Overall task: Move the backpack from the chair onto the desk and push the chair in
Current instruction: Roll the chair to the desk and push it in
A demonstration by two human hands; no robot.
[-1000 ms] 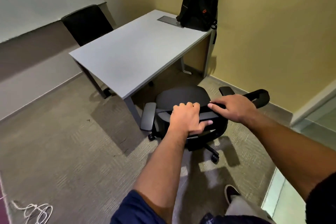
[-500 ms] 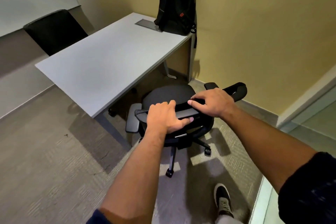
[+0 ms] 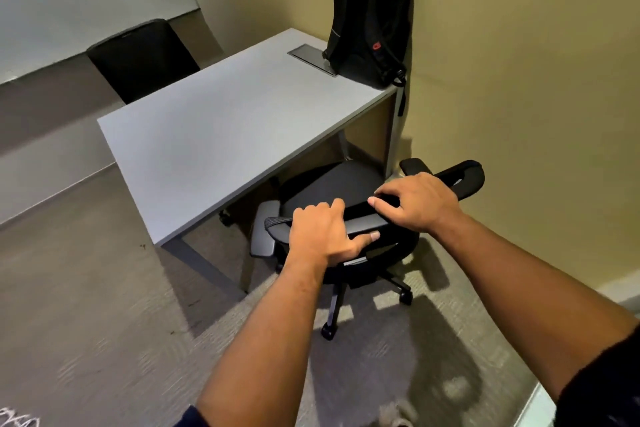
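The black backpack [image 3: 372, 15] stands upright on the far right corner of the grey desk [image 3: 221, 128], leaning against the yellow wall. A black office chair [image 3: 332, 184] on castors sits at the desk's right end, its seat partly under the desktop. My left hand [image 3: 323, 236] grips the top of the chair's backrest, fingers curled over it. My right hand [image 3: 417, 203] holds the same backrest edge a little further right, next to the headrest [image 3: 465, 177].
A second black chair [image 3: 143, 59] stands behind the desk by the left wall. A grey cable hatch [image 3: 311, 59] lies in the desktop beside the backpack. The yellow wall is close on the right. Carpet floor lies open to the left; white cable [image 3: 17, 421] at the bottom left.
Both hands have pushed the chair forward; its seat has slid further under the desk's right end. The backpack has not moved.
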